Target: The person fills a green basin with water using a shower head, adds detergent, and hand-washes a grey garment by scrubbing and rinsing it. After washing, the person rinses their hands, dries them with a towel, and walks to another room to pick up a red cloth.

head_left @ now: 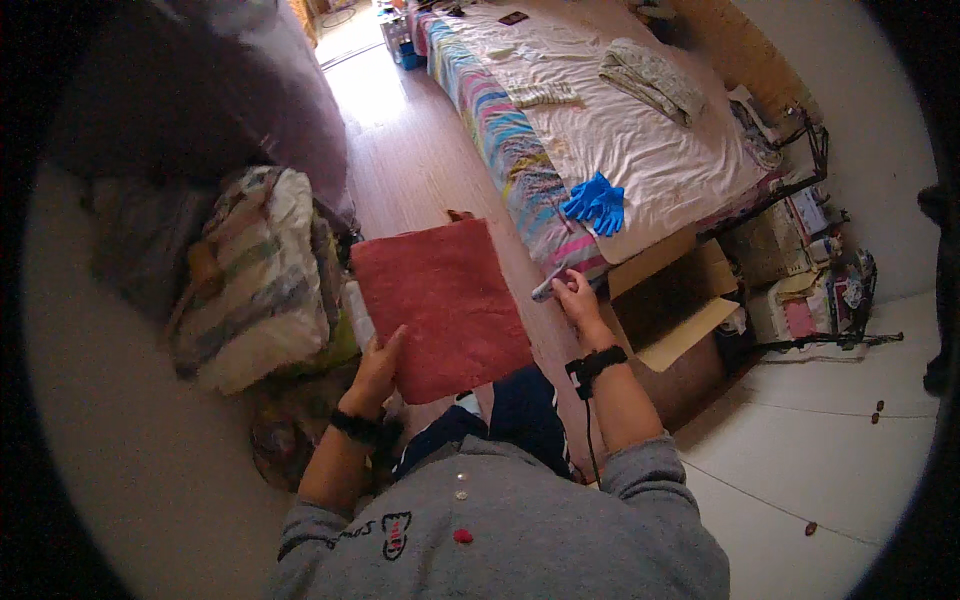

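Observation:
My left hand (376, 374) grips the lower left edge of a flat, square red sheet (450, 305), thumb on top, its other fingers hidden beneath. The sheet is held out above my lap, its surface rough and its edges slightly uneven; I cannot tell whether it is cloth or board. Just right of it, my right hand (578, 300) is closed round a small, slim, pale grey object (546, 287), whose kind is not clear. That object stays apart from the sheet. Each wrist wears a black band.
To the right stands an open cardboard box (675, 295) with its flaps out. Blue gloves (596, 203) lie on the bed (640, 160) near its corner, with a folded blanket (652, 80) farther back. Piled bedding (265, 280) is at left. Wooden flooring (410, 160) runs between.

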### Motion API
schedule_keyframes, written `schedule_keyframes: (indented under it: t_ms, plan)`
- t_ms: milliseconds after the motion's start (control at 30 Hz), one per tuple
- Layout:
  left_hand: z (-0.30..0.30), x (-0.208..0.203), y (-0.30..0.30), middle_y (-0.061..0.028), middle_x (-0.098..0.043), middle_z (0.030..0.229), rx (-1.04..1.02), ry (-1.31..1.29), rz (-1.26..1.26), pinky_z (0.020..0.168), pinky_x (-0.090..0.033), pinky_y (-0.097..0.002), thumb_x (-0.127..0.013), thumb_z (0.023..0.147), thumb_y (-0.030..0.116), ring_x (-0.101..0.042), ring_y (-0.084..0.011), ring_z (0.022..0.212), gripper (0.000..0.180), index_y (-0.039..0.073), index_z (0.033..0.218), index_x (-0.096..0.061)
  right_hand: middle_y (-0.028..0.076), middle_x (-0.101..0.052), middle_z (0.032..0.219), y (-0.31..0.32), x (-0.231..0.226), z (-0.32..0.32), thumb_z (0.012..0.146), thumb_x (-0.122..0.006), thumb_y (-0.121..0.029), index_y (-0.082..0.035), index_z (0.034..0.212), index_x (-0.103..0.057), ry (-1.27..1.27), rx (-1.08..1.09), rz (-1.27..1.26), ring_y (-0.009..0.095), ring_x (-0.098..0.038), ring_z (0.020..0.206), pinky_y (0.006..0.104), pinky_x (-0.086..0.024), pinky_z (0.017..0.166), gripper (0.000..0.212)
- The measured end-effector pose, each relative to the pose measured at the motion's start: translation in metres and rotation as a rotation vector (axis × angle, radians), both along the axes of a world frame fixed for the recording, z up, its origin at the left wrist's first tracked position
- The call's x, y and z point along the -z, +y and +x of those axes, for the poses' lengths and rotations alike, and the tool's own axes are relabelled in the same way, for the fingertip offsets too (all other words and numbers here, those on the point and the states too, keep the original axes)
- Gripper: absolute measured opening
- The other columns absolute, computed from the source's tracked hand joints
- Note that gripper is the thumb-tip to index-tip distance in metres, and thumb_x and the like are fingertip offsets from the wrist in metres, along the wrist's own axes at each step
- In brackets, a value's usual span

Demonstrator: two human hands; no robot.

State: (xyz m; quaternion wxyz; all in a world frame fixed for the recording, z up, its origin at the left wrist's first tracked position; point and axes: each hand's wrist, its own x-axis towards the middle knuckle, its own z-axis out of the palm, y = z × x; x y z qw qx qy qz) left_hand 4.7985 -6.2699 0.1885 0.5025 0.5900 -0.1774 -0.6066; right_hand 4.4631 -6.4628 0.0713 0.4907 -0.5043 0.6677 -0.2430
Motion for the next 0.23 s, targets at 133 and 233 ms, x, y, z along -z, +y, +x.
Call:
schedule_keyframes:
  t_ms: [133, 233]
  plan:
    - [0.026, 0.02, -0.099, -0.0121, -0.052, 0.14, -0.132, -0.025, 0.158, 0.103, -0.047, -0.0377, -0.064, 0.098, 0.027, -0.055, -0.025, 0.122, 0.062, -0.001, 0.147, -0.037, 0.023, -0.062, 0.124, -0.107, 0.069, -0.01, 0.077, -0.078, -0.039, -0.004, 0.139, -0.05, 0.19, 0.114, -0.204, 0.037, -0.061, 0.113, 0.045, -0.049, 0.094, 0.077]
    - [0.029, 0.043, -0.195, -0.0119, -0.047, 0.145, -0.135, 0.062, 0.175, 0.106, -0.045, -0.041, -0.064, 0.098, 0.023, -0.05, -0.0263, 0.128, 0.067, 0.003, 0.152, -0.03, 0.025, -0.056, 0.136, -0.213, 0.122, -0.018, 0.075, -0.078, -0.038, -0.009, 0.145, -0.045, 0.412, 0.117, -0.114, 0.04, -0.056, 0.122, 0.0473, -0.047, 0.1, 0.083]
